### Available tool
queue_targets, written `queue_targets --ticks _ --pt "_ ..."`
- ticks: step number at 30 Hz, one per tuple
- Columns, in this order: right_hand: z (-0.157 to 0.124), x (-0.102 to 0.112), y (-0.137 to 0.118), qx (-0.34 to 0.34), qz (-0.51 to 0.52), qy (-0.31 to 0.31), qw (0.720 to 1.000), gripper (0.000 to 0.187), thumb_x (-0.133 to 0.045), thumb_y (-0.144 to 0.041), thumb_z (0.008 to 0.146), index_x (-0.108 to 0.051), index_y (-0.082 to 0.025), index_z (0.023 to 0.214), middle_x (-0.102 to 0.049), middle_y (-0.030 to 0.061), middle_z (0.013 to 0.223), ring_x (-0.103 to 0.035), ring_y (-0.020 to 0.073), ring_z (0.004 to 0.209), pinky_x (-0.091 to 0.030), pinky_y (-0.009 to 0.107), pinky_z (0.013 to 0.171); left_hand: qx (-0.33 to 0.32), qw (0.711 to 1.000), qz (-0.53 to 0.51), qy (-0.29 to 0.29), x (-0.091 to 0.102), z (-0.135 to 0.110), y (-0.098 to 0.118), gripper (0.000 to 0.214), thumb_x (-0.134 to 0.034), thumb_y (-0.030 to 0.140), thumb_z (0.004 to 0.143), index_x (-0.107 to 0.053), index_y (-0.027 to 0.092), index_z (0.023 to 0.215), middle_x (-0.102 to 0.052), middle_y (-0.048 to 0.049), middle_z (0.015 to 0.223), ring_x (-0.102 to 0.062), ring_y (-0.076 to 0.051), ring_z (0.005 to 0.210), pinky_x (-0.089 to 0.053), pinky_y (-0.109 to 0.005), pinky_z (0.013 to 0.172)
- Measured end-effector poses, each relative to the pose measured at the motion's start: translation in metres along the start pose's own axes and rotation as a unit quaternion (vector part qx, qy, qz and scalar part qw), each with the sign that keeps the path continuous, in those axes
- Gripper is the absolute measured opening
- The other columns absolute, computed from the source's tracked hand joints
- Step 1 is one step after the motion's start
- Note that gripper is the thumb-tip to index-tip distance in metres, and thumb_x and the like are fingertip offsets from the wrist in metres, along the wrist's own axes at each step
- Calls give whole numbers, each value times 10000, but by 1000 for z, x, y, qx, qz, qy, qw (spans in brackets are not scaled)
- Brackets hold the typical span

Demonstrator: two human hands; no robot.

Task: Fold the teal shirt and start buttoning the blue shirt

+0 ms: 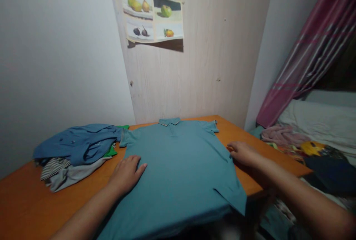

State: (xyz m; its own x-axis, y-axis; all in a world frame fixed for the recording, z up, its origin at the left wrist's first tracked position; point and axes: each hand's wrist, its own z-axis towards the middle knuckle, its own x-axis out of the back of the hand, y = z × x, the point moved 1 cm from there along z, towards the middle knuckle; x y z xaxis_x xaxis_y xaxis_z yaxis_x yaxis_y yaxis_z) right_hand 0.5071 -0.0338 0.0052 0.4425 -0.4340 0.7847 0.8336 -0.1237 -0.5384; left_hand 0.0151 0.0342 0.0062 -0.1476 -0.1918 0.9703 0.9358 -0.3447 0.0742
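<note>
A blue-green polo shirt (175, 162) lies spread out front side up, its collar toward the wall and its hem hanging over the near edge of the table. My left hand (126, 173) rests flat on the shirt's left side, fingers stretched and thumb apart. At the right side edge of the shirt, my right hand (241, 153) has its fingers curled in, pinching the fabric there. A corner of the hem on the right is folded outward, beyond the table edge.
The orange table (22, 199) stands against the wall. To the left lies a pile of clothes with a blue garment (83, 140) on top. A fruit picture sheet (152, 17) hangs on the wall. Right of the table are a pink curtain (300, 58) and a cluttered bed (328, 117).
</note>
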Motion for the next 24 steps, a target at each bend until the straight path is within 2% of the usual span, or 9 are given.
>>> queue_targets --ticks 3,5,9,12,15,17,21,24 --pt "-23 13 -9 18 -36 -8 999 320 -594 -216 739 -752 -195 1017 -729 126 1096 -641 293 1035 -446 372 903 0 1000 -18 7 9 -15 -4 484 -409 519 905 -631 172 1159 -654 -149 1206 -606 -291 1125 -436 -401 994" --pt "-44 15 -23 56 10 -14 998 304 -573 -269 795 -751 -213 1036 -737 103 1073 -650 276 996 -455 349 871 0 999 -41 20 13 -27 -7 472 -430 525 884 -635 181 1134 -657 -140 1192 -608 -290 1113 -443 -397 989" --pt "-90 12 -56 118 128 -61 983 248 -668 -404 790 -769 -256 962 -744 48 845 -645 242 791 -463 333 789 21 993 -108 45 16 -48 -17 507 -465 553 837 -649 173 1119 -664 -136 1188 -607 -295 1113 -450 -398 996" --pt "-118 7 -74 125 71 -80 986 394 -725 -529 750 -746 -273 1048 -727 44 842 -614 224 721 -443 320 727 59 984 -157 64 18 -64 -25 549 -453 555 829 -647 145 1139 -680 -139 1165 -628 -290 1075 -481 -387 954" --pt "-134 1 -79 146 -25 -92 985 528 -735 -594 723 -695 -279 1146 -709 69 997 -622 247 817 -420 318 727 92 973 -194 82 23 -84 -29 512 -422 526 848 -659 146 1096 -708 -126 1101 -652 -272 1019 -503 -368 905" --pt "-138 -4 -78 154 -66 -81 983 470 -703 -573 763 -688 -266 1118 -690 85 1049 -621 264 885 -408 322 739 111 966 -208 105 26 -100 -26 485 -420 511 853 -665 150 1065 -714 -121 1085 -658 -263 1006 -505 -358 899" --pt "-140 -13 -73 146 -108 -44 982 210 -595 -409 860 -686 -243 951 -676 82 962 -614 251 883 -387 312 714 143 949 -235 151 29 -134 -13 441 -442 521 862 -652 173 1035 -717 -99 1047 -662 -246 964 -524 -346 862" --pt "-142 -13 -69 128 -61 -18 990 145 -547 -331 851 -654 -235 827 -663 54 842 -610 222 813 -390 298 686 130 947 -240 170 26 -156 -3 421 -447 523 871 -650 186 1022 -708 -97 1038 -651 -252 984 -520 -368 883"
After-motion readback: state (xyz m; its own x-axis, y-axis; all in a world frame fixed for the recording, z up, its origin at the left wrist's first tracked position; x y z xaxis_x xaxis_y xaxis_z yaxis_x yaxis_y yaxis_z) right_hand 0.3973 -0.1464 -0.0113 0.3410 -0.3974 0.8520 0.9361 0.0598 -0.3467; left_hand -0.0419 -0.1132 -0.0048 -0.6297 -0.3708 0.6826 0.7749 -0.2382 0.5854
